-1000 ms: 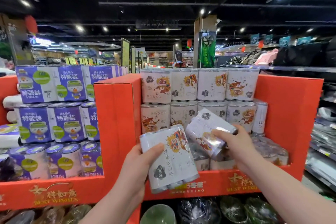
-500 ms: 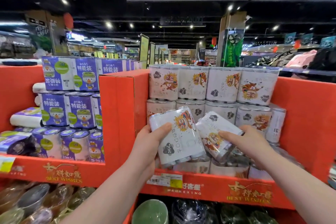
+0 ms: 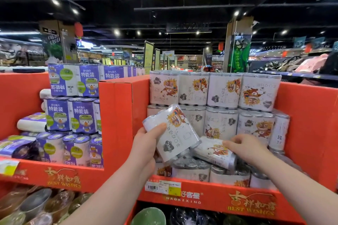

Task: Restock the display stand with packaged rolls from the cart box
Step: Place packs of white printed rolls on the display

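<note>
My left hand [image 3: 146, 144] grips a white pack of rolls with a lion-dance print [image 3: 173, 131], held tilted just in front of the stacked packs. My right hand [image 3: 245, 149] holds a second, like pack [image 3: 214, 152] that lies flat on top of the lowest row of packs in the orange display stand [image 3: 307, 124]. Behind both, white lion-print packs [image 3: 225, 89] stand in two upright rows against the back of the stand's right bay. The cart box is out of view.
An orange cardboard divider [image 3: 117, 115] separates this bay from the left bay, which holds purple roll packs [image 3: 73, 115]. A price label [image 3: 162, 186] sits on the front lip. Below the stand lie wrapped bowls [image 3: 36, 204]. Store aisles stretch behind.
Both hands have moved forward into the bay. The right hand's pack went from raised and tilted to lying flat on the lowest row. The left pack rose nearer the stacked rows.
</note>
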{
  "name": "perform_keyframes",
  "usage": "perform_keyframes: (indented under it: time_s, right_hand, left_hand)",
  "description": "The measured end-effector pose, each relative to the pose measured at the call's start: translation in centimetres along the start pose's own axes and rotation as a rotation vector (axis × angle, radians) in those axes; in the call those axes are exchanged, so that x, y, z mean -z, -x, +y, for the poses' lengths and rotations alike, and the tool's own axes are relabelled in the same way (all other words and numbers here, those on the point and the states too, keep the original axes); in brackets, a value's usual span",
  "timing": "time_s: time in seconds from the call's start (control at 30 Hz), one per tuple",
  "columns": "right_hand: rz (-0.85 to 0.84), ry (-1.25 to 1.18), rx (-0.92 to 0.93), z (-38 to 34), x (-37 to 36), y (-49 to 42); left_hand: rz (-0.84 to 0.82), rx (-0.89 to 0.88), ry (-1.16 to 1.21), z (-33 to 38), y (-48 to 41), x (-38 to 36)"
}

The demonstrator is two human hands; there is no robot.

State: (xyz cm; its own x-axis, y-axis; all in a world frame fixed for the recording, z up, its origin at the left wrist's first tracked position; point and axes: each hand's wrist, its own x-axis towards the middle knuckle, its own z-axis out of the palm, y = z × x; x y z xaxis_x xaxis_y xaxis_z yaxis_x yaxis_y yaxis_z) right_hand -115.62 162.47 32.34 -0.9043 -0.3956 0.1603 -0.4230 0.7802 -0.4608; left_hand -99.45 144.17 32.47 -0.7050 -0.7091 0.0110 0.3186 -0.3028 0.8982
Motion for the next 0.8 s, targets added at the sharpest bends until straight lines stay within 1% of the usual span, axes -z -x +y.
perform_keyframes:
  time_s: [0.03,0.07,0.1,0.13,0.2,0.23,0.27,0.3,0.4,0.43,0.47,0.5,0.53,0.6,0.63,0.67,0.73,0.77,0.8]
  right_hand:
    - [0.071,0.037,0.027,-0.5,0.0,0.4]
    - [0.151,0.021,0.089,-1.3,0.0,0.9]
    - [0.183,-0.064,0.161,-2.2,0.0,1.4]
    - [0.15,-0.201,0.223,-3.3,0.1,2.0]
    - [-0.051,-0.425,0.278,-5.9,0.0,3.3]
    - [-0.157,-0.484,0.261,-6.9,-0.3,3.5]
    - [-0.226,-0.56,0.231,-7.7,-0.8,3.7]
    - [-0.254,-0.64,0.208,-8.2,-1.5,3.4]
    - [-0.24,-0.9,0.163,-9.3,-2.8,2.7]
    - [-0.243,-0.962,0.158,-9.6,-2.8,2.4]
    - [-0.238,-0.985,0.169,-10.0,-2.5,2.0]
    - [-0.214,-0.955,0.208,-10.4,-2.0,1.5]
    - [-0.177,-0.898,0.263,-10.8,-1.5,1.0]
    - [-0.069,-0.737,0.357,-11.6,-0.2,0.0]
    - [-0.015,-0.639,0.391,-11.9,0.3,-0.4]
    - [0.018,-0.531,0.418,-12.2,0.6,-0.9]
    - [-0.005,-0.342,0.474,-12.8,0.7,-1.6]
    - [-0.034,-0.269,0.505,-13.1,0.4,-1.8]
    - [-0.052,-0.208,0.533,-13.4,-0.1,-2.1]
  left_hand:
    - [0.003,0.011,0.022,0.0,-0.2,-0.1]
    - [0.005,0.016,0.048,-0.1,-0.4,-0.1]
    - [0.009,0.014,0.077,-0.2,-0.6,-0.2]
    - [0.013,0.009,0.115,-0.2,-1.0,-0.3]
    - [-0.002,0.0,0.202,-0.3,-1.3,-0.7]
    - [-0.017,0.0,0.238,-0.4,-1.5,-1.0]
    - [-0.029,0.004,0.267,-0.4,-1.6,-1.2]
    - [-0.027,0.016,0.292,-0.5,-1.8,-1.4]
    - [-0.053,0.07,0.375,-0.6,-2.3,-1.4]
    - [-0.077,0.086,0.364,-0.7,-2.5,-1.2]
    - [-0.095,0.101,0.287,-0.8,-2.6,-0.9]
    - [-0.099,0.099,0.159,-1.0,-2.5,-0.4]
    - [-0.094,0.073,0.017,-1.3,-2.4,0.0]
    - [-0.048,-0.042,-0.294,-1.9,-2.3,1.1]
    - [-0.023,-0.14,-0.489,-2.2,-2.3,1.8]
    - [-0.011,-0.28,-0.732,-2.6,-2.3,2.4]
    - [-0.052,-0.622,-1.224,-3.2,-2.3,3.6]
    - [-0.101,-0.75,-1.392,-3.5,-2.2,4.1]
    - [-0.158,-0.802,-1.472,-3.8,-2.1,4.3]
